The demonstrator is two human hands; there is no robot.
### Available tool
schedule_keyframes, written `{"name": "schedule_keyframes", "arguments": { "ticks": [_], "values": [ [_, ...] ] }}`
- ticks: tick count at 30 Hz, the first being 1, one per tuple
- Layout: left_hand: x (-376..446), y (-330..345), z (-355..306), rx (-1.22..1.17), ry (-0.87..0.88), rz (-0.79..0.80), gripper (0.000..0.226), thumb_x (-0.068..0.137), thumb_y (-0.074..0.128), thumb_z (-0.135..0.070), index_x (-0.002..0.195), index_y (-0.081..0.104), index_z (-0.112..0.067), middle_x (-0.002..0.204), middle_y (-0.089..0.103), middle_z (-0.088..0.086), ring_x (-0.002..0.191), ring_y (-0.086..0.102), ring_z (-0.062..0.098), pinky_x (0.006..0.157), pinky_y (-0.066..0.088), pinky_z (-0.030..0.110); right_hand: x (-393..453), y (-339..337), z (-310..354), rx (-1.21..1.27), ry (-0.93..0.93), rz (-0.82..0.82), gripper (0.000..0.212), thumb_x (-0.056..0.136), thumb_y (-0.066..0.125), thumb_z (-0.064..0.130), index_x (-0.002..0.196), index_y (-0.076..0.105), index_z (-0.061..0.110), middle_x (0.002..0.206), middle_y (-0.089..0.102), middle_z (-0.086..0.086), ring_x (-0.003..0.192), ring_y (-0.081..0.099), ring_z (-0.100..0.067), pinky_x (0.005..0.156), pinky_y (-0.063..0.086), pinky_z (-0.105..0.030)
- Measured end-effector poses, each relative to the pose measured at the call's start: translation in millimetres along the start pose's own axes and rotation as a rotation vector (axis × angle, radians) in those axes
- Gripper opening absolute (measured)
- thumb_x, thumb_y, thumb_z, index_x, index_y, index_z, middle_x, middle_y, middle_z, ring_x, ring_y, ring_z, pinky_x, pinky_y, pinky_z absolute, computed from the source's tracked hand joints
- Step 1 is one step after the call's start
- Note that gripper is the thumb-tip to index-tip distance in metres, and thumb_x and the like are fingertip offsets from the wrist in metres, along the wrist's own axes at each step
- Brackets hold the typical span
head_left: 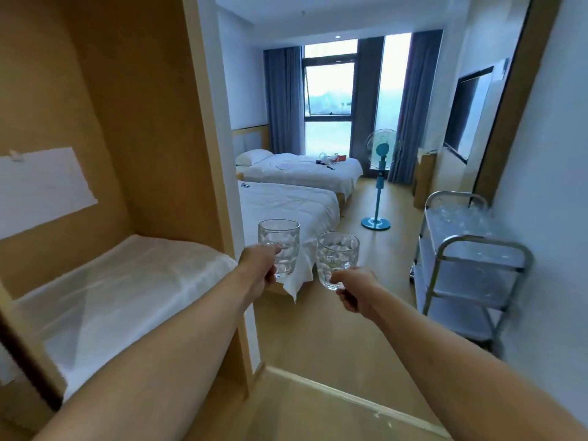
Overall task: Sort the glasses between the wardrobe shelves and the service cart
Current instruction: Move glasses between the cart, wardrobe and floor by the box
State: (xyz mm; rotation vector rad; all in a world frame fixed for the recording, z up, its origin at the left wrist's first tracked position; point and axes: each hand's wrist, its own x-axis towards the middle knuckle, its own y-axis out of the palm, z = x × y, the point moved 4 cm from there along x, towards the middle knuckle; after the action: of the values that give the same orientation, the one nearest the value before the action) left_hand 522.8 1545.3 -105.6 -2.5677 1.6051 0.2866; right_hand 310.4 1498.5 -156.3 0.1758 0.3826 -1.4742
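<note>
The wooden wardrobe (133, 90) fills the left side of the view, and all places here are given from it. Its open shelf (127, 281) is covered with a white sheet, and on its back wall there is a white paper (41, 186). Beyond the wardrobe, deeper in the room, stand two beds (286, 205) with white covers, one behind the other, and behind them a big window with blue curtains (283, 100). To the right of the wardrobe, across the wooden floor and against the white wall, stands the metal service cart (471, 265) with several levels; on its top level, at the far end, some clear glasses (458, 211) are together, but they are blurred and I cannot count them. Between the beds and the cart, further from the wardrobe, a blue standing fan (380, 173) is on the floor. Just to the right of the wardrobe's edge, in the air in front of the near bed, both arms are stretched forward. The left hand (259, 265) is closed around the handle side of a clear dimpled glass (280, 246), which is upright. The right hand (356, 291) grips a second glass (337, 259) of the same kind low at its side, also upright, slightly lower and further from the wardrobe. The two glasses are near each other but do not touch.
</note>
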Motion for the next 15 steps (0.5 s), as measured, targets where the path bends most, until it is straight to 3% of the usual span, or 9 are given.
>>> {"name": "schedule_keyframes", "arguments": {
  "ticks": [5, 9, 15],
  "values": [
    [76, 15, -20, 0.041, -0.016, 0.136, 0.010, 0.098, 0.062, -0.021, 0.092, 0.064, -0.013, 0.062, 0.039, 0.001, 0.053, 0.034, 0.015, 0.051, 0.029, 0.026, 40, 10, 27, 0.040, 0.011, -0.094, 0.018, 0.088, 0.075, 0.016, 0.102, 0.066, 0.010, 0.072, 0.058, -0.010, 0.051, 0.048, -0.015, 0.042, 0.040, -0.017],
    [127, 35, -29, 0.146, 0.033, 0.215, 0.018, 0.096, 0.064, -0.025, 0.081, 0.062, -0.016, 0.063, 0.045, 0.001, 0.052, 0.038, 0.016, 0.049, 0.032, 0.022, 68, 12, 38, 0.137, -0.003, -0.146, 0.028, 0.089, 0.078, 0.036, 0.100, 0.064, 0.015, 0.070, 0.057, -0.008, 0.055, 0.050, -0.014, 0.043, 0.043, -0.018],
    [194, 84, -29, 0.193, 0.066, 0.292, 0.015, 0.094, 0.066, -0.028, 0.087, 0.067, -0.015, 0.061, 0.050, 0.002, 0.047, 0.042, 0.015, 0.050, 0.036, 0.024, 131, -5, 43, 0.150, -0.009, -0.224, 0.039, 0.088, 0.076, 0.047, 0.104, 0.061, 0.014, 0.074, 0.057, -0.009, 0.056, 0.050, -0.015, 0.045, 0.044, -0.020]
  ]
}}
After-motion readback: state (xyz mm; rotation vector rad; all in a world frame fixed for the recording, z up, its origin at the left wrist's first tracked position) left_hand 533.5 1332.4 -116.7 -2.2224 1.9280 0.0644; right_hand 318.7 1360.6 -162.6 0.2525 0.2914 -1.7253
